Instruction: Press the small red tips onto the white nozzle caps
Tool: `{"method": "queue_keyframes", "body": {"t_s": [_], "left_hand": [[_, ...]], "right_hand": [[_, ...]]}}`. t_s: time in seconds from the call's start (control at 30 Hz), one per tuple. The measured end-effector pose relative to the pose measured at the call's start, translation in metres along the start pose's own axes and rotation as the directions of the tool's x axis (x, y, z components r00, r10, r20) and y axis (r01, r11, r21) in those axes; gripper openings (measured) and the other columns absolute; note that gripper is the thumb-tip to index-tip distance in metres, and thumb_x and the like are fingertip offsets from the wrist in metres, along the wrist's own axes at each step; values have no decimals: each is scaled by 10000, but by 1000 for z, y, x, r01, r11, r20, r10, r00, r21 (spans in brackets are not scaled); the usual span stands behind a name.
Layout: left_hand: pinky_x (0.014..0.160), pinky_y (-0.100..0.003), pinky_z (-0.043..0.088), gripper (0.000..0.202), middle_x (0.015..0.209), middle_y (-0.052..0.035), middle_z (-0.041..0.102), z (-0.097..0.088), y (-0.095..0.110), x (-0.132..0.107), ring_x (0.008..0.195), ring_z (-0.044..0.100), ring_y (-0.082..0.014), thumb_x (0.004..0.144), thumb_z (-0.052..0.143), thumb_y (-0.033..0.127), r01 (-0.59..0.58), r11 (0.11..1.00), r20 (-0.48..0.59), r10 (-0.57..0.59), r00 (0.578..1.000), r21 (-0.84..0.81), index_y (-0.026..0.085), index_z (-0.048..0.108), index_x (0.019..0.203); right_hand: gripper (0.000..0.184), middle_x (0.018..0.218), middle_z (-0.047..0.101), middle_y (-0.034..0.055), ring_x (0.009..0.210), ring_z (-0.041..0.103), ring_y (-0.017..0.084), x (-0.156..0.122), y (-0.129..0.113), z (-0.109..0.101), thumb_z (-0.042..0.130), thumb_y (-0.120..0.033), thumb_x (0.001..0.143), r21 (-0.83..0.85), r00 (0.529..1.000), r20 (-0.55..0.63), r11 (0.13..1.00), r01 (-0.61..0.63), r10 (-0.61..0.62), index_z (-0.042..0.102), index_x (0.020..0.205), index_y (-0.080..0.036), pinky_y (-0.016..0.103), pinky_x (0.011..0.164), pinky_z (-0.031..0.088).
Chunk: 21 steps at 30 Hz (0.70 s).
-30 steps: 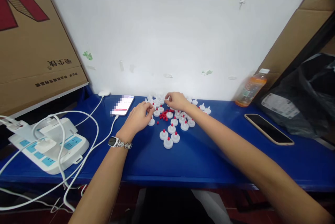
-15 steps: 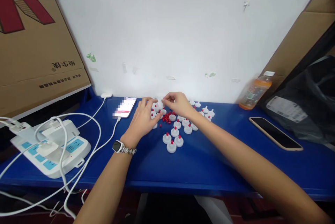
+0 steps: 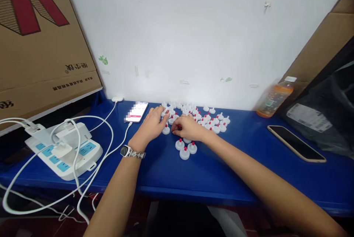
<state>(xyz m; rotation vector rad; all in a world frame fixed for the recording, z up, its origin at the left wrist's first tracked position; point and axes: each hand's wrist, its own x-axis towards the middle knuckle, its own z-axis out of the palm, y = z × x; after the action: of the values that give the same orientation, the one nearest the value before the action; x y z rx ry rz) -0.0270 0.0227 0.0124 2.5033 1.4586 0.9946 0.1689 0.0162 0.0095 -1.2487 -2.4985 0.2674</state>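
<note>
White nozzle caps, round discs with a spout, stand in a cluster on the blue table; many spouts wear a small red tip. At the cluster's left side, my left hand, with a watch on its wrist, has thumb and forefinger closed about a white nozzle cap. My right hand is low over the pile of loose red tips, fingers curled down among them. Most of that pile is hidden under this hand, and whatever its fingertips pinch cannot be made out.
On the left lies a white power strip with looping cables, and a lit phone charges near my left hand. To the right are a dark phone, an orange drink bottle and a black bag. A white wall rises behind.
My right hand has come down from the white caps at the back, toward me, onto the loose red tips. My left hand stays by the left caps. The whole view has shifted slightly.
</note>
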Motion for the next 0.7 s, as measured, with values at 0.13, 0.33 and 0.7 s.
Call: {"method": "queue_keyframes", "body": {"t_s": [0.13,0.33,0.7], "left_hand": [[741,-368,409,224,900,-70,611,-1,5,-1,858,539,-248,1006,413,388,-16,1000,8,16,1000,1,207,534,952],[790,-372,426,238,939,-68,607,1,14,-4,913,529,-250,1011,395,393,-51,997,46,54,997,-62,207,540,979],[891,-408,465,307,1077,-83,601,9,36,-9,1024,553,-248,1020,392,434,-118,978,122,141,982,-174,220,516,1202]], "right_hand": [[86,727,713,7,754,605,176,2,-1,1,674,-174,819,15,1000,26,1000,-9,9,713,745,-196,357,873,319],[81,801,709,32,835,611,200,-5,0,-7,628,-218,850,191,983,-178,981,-17,52,659,780,-190,361,846,374],[370,711,682,16,651,611,136,-14,5,-18,784,-517,722,877,896,-279,472,91,346,672,801,-173,267,625,482]]}}
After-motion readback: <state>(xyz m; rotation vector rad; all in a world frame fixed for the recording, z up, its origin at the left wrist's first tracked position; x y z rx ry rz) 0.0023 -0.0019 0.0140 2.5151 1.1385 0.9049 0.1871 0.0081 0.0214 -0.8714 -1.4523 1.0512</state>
